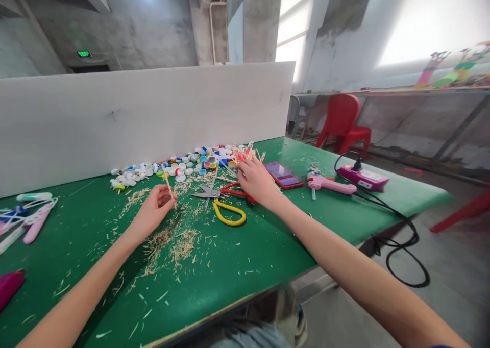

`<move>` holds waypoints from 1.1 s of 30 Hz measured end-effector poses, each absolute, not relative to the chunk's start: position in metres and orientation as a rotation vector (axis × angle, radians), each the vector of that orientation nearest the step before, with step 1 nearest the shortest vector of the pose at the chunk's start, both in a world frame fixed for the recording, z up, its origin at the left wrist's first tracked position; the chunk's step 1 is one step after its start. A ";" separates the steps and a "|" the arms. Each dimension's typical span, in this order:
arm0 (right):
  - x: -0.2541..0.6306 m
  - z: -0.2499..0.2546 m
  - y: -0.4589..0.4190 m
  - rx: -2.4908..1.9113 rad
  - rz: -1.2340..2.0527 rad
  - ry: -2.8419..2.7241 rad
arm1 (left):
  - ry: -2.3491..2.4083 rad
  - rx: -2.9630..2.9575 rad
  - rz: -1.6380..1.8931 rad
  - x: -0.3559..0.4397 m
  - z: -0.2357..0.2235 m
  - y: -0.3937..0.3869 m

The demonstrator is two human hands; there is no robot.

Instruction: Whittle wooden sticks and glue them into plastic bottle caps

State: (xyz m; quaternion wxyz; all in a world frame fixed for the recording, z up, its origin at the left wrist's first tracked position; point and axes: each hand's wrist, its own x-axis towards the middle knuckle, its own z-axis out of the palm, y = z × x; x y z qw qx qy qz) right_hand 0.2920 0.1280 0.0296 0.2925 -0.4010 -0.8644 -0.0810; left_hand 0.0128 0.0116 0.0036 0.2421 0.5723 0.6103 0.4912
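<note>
My left hand (pixel 156 210) is closed around a thin wooden stick (pixel 167 180), which stands nearly upright above the table. My right hand (pixel 255 178) reaches over a heap of pale sticks and red-and-white pieces (pixel 245 155), fingers bent together and touching it; what lies between the fingertips is hidden. Between the hands lies a pair of scissors (pixel 219 193) with one red and one yellow handle, blades apart and pointing left. My right hand partly covers the red handle. Wood shavings (pixel 184 246) are scattered under and around my left hand.
Many bottle caps (pixel 184 165) lie along the white board (pixel 153 118). On the green table (pixel 237 266) are a phone (pixel 284 175), a pink glue gun (pixel 331 184) and a purple power strip (pixel 363 177) with black cables. White and pink items (pixel 32 215) lie at left. A red chair (pixel 342 118) stands beyond.
</note>
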 end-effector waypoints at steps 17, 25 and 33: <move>0.304 0.033 0.128 -1.579 -0.064 -2.455 | 1.592 1.344 1.540 0.021 0.004 0.008; 0.304 0.037 0.118 -1.463 0.146 -2.659 | 1.612 1.415 1.523 0.018 -0.003 0.010; 0.304 0.037 0.116 -1.484 0.168 -2.664 | 1.666 1.436 1.493 0.017 -0.003 0.009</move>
